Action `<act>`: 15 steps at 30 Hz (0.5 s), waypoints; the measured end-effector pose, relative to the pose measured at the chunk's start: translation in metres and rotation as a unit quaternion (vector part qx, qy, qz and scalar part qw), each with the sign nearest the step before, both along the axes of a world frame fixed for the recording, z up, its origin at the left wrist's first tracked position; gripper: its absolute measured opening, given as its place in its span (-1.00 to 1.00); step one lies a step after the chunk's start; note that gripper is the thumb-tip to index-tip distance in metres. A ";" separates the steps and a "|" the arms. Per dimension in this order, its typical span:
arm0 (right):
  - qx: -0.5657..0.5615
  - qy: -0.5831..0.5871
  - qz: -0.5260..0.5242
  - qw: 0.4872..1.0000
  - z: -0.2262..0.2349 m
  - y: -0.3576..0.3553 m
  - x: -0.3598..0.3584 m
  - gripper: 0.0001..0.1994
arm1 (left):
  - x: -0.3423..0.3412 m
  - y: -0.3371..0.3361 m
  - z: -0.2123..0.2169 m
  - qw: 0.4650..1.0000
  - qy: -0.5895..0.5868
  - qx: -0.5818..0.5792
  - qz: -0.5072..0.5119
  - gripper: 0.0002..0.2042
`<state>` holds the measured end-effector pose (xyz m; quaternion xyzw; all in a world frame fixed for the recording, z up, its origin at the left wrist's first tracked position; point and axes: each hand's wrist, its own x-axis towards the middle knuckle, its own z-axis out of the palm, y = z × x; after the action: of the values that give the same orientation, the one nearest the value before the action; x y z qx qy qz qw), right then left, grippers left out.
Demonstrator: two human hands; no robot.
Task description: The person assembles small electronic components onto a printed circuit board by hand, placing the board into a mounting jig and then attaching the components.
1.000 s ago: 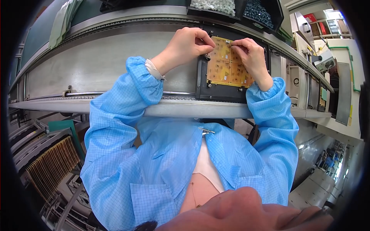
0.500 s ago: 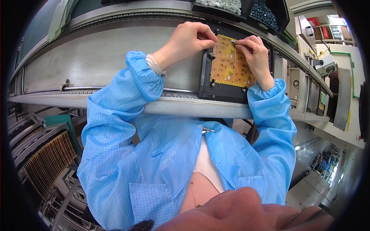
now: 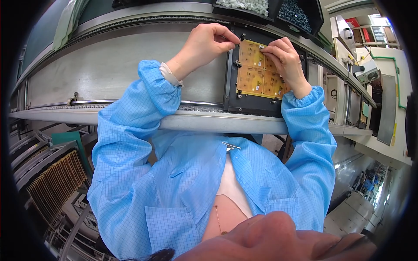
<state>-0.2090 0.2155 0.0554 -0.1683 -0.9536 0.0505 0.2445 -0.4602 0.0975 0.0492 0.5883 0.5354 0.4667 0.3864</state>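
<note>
A yellow-orange circuit board panel [image 3: 250, 80] lies in a black carrier frame [image 3: 232, 102] on the conveyor, held by small black clamps round its edge. My left hand [image 3: 209, 42] is closed in a pinch at the panel's far left corner, beside a clamp [image 3: 242, 37]; whatever is between the fingertips is too small to make out. Over the panel's far right part my right hand [image 3: 285, 61] is pinched, thumb and index finger at a small white part [image 3: 261, 46] near the far edge. Its palm hides some of the panel.
Beyond the conveyor stand black bins, one with white parts [image 3: 246, 5], another with dark blue parts [image 3: 294, 15]. The near metal rail [image 3: 217, 125] runs between my body and the carrier. A rack of upright boards [image 3: 56, 187] stands at the lower left. A pale cloth [image 3: 65, 24] hangs far left.
My left hand has shifted slightly left and down, still pinched near the corner. The right hand has moved a little left and stays at the small white part.
</note>
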 end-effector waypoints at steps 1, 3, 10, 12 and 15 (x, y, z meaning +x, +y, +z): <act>0.002 0.001 -0.002 1.000 0.002 -0.001 0.000 -0.86 | 0.001 -0.001 0.001 1.000 -0.006 -0.007 0.005 -0.85; -0.021 -0.006 0.032 0.999 0.009 -0.002 0.000 -0.84 | 0.004 -0.004 0.004 1.000 -0.011 -0.011 0.009 -0.85; 0.135 0.058 -0.176 0.973 0.035 0.090 0.007 -0.85 | 0.015 -0.005 0.019 0.995 -0.068 -0.069 -0.012 -0.84; 0.154 0.035 -0.181 0.971 0.036 0.110 0.001 -0.84 | 0.020 -0.007 0.019 0.993 -0.076 -0.088 -0.012 -0.82; 0.042 -0.099 -0.219 0.970 0.040 0.120 -0.016 -0.81 | 0.021 -0.006 0.019 0.991 -0.080 -0.106 -0.012 -0.80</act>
<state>-0.2246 0.3357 0.0957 -0.3667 -0.9142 -0.0615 0.1614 -0.4389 0.0913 0.0684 0.5112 0.5425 0.4481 0.4935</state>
